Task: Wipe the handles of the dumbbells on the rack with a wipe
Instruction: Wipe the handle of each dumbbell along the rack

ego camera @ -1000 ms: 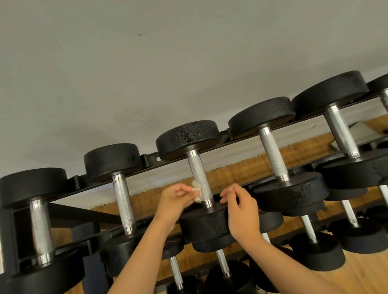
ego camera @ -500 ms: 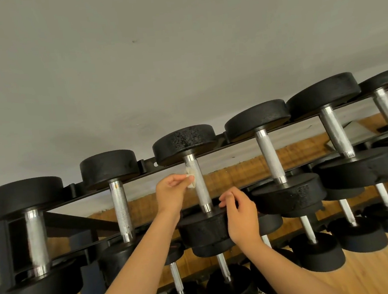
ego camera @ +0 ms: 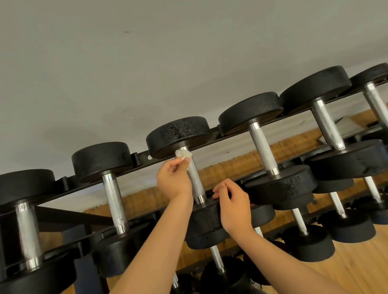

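Note:
Several black dumbbells with silver knurled handles lie across the top tier of a black rack [ego camera: 142, 161]. My left hand [ego camera: 173, 178] pinches a small crumpled white wipe [ego camera: 183, 156] against the far end of the middle dumbbell's handle [ego camera: 196, 182], just under its far head [ego camera: 177, 134]. My right hand [ego camera: 232, 202] rests with loosely curled fingers on that dumbbell's near head [ego camera: 206, 219] and holds nothing.
Neighbouring handles stand to the left [ego camera: 115, 202] and right [ego camera: 263, 149] of the one under the wipe. A lower tier holds smaller dumbbells [ego camera: 306, 242]. A grey wall [ego camera: 179, 53] rises behind the rack and a wooden floor [ego camera: 377, 266] lies below.
My left hand has slid the wipe along the middle handle from near the front head up to the far head. My right hand has stayed on the near head.

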### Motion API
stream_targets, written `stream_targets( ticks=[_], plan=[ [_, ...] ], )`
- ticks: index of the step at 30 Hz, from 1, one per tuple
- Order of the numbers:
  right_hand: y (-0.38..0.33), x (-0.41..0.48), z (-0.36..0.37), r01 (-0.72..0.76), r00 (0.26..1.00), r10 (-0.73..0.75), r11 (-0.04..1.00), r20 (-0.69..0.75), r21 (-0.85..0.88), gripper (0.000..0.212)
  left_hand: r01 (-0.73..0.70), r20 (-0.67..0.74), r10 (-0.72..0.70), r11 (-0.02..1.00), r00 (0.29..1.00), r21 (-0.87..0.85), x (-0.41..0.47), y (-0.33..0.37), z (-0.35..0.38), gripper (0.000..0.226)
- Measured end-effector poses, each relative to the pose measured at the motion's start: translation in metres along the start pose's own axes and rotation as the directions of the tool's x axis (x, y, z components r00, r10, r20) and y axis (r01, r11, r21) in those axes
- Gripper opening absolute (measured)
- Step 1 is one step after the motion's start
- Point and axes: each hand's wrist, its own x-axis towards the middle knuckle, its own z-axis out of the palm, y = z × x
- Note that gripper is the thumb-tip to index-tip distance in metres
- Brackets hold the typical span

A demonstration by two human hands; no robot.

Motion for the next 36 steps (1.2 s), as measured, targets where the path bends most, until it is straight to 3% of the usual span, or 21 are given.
stream_targets(
  ticks=[7,12,18,26,33,36],
  plan=[
    [-0.001,0.000,0.000,0.004,1.000,-0.004,1.000,0.006,-0.005,0.028,0.022,-0.045,-0.022,1.000,0.999,-0.005,0.009,0.006,0.010,0.016],
    [-0.001,0.000,-0.001,0.010,1.000,-0.010,1.000,0.010,-0.009,0.029,0.211,0.062,-0.203,0.960,0.977,-0.185,0.026,0.000,0.000,0.011],
    [0.001,0.001,-0.001,0.018,1.000,-0.017,1.000,0.015,-0.013,0.028,0.266,0.221,-0.221,0.943,0.950,-0.200,0.031,-0.009,-0.007,0.005],
    [0.002,0.002,-0.001,0.036,0.999,-0.035,0.999,0.020,-0.021,0.029,0.144,0.393,-0.161,0.987,0.905,0.074,0.026,-0.024,-0.036,0.008],
    [0.004,0.002,0.000,0.046,0.999,-0.046,0.999,0.014,-0.011,0.029,0.019,0.608,-0.227,0.944,0.760,0.328,0.021,-0.021,-0.063,0.007],
    [0.002,0.001,0.000,0.051,0.999,-0.051,0.999,0.015,-0.003,0.029,-0.086,0.638,-0.226,0.904,0.736,0.419,0.013,-0.019,-0.067,0.012]
  ],
)
